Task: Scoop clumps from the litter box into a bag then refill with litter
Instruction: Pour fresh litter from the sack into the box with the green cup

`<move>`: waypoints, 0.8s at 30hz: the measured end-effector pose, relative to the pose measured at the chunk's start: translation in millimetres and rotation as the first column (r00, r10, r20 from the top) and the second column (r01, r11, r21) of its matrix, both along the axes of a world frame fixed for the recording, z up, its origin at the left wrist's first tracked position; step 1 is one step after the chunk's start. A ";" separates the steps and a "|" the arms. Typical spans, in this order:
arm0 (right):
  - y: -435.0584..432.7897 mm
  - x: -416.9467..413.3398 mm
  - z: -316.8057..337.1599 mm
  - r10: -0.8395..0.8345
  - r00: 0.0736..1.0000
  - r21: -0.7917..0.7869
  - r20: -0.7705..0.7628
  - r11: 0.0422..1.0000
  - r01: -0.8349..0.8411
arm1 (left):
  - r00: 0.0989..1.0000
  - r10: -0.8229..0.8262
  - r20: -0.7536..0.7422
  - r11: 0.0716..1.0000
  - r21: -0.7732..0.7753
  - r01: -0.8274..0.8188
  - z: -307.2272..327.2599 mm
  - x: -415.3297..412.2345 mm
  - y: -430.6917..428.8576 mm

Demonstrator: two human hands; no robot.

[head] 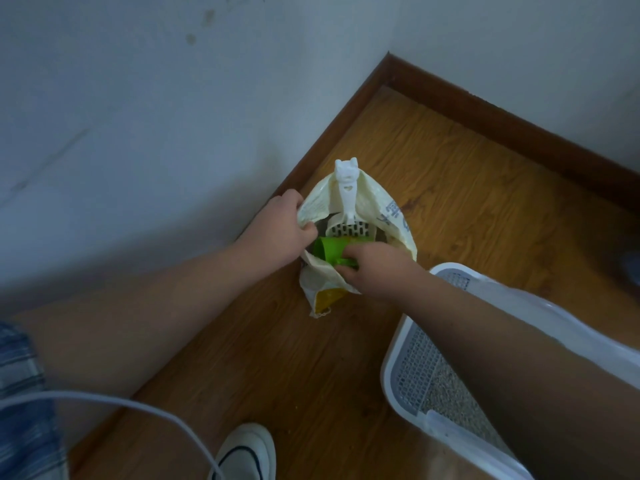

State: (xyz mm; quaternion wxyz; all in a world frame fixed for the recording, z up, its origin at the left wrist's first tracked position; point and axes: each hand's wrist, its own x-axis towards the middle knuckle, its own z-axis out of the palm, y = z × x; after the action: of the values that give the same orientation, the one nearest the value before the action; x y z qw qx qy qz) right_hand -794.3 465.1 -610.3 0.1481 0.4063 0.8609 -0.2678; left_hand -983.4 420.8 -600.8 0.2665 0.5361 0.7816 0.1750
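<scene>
A cream litter bag [388, 213] with a yellow lower corner stands open on the wooden floor by the wall. My left hand [280, 230] grips its left rim and holds the mouth open. My right hand [374, 268] reaches into the mouth and is shut on the handle of a green scoop cup [329, 252]. A white slotted litter scoop [346, 206] with a cat-head handle stands inside the bag, handle up. The white litter box [408, 344] with a grey mesh floor and some grey litter sits at the lower right, partly hidden by my right forearm.
White walls meet at a dark wood baseboard [485, 109] in the corner behind the bag. A white shoe [247, 452] is on the floor at the bottom. A white cable [138, 407] crosses the lower left. Bare wooden floor [284, 362] lies between bag and shoe.
</scene>
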 end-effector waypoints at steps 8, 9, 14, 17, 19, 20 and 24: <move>8.5 -24.1 -3.8 -0.036 0.964 0.044 0.262 0.999 0.025 | 1.000 0.021 0.018 1.000 -0.013 -0.021 4.8 -7.7 -9.9; 10.0 -26.6 -3.6 -0.023 0.963 0.032 0.270 0.999 0.015 | 1.000 0.016 0.026 1.000 -0.004 -0.016 5.8 -8.1 -9.4; 8.7 -40.7 -8.6 0.060 0.979 0.075 0.197 0.994 -0.076 | 0.999 -0.003 0.039 1.000 0.009 0.003 8.2 -12.2 -10.4; 12.0 -39.7 -11.0 -0.052 0.997 0.040 0.048 0.998 0.050 | 0.999 -0.011 0.044 1.000 0.003 0.011 7.3 -13.3 -12.7; 15.5 -35.5 -12.0 -0.122 0.991 -0.039 -0.055 0.992 0.120 | 1.000 -0.009 0.028 1.000 0.003 0.009 7.7 -13.9 -11.8; 17.2 -32.4 -11.3 -0.153 0.984 -0.087 -0.091 0.986 0.146 | 1.000 -0.005 0.024 1.000 0.007 0.005 7.6 -14.3 -10.9; 19.2 -18.0 -4.2 -0.229 0.963 -0.196 -0.139 0.960 0.200 | 1.000 0.001 0.030 1.000 0.017 -0.001 6.0 -14.3 -9.9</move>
State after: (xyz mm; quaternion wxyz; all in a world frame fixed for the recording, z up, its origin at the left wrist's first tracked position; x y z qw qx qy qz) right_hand -812.3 484.3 -614.5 0.0844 0.4595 0.7930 -0.3909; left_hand -997.7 410.8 -594.9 0.2736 0.5352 0.7763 0.1898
